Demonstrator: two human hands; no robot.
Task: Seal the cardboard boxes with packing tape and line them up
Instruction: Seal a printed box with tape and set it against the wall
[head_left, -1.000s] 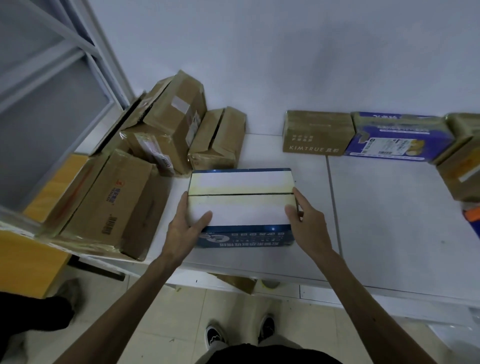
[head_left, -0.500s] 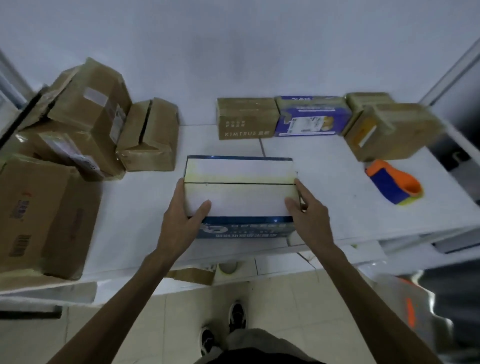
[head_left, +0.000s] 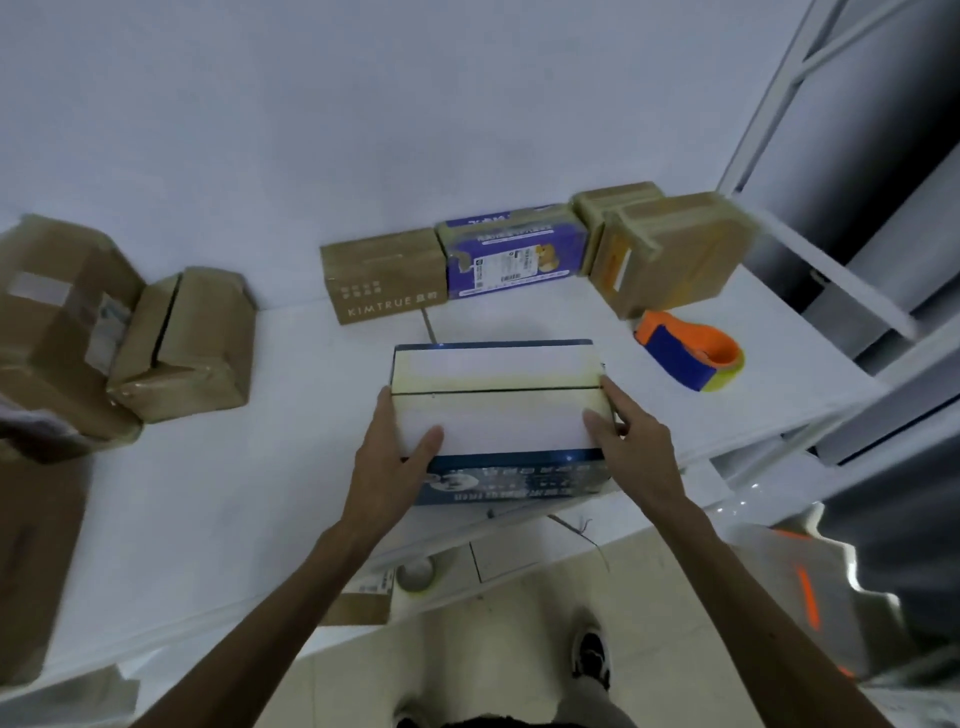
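A blue box with two white top flaps (head_left: 496, 395) lies on the white table (head_left: 218, 483) near its front edge; the seam between the flaps shows no tape. My left hand (head_left: 392, 462) holds its left end, thumb on the top flap. My right hand (head_left: 631, 441) holds its right end in the same way. An orange and blue tape dispenser (head_left: 688, 353) rests on the table to the right of the box. Along the wall stand a brown KIMTRUE box (head_left: 384, 283), a purple box (head_left: 514, 254) and two brown boxes (head_left: 670, 249).
More brown cardboard boxes (head_left: 182, 343) are piled at the table's left. A white metal rack frame (head_left: 831, 156) rises at the right. Under the table edge lie a tape roll (head_left: 415, 574) and a cardboard scrap on the tiled floor, by my shoes.
My view has swung to the right, so the dispenser and the rack come into sight and the left pile slides out. Both hands keep their hold on the blue box.
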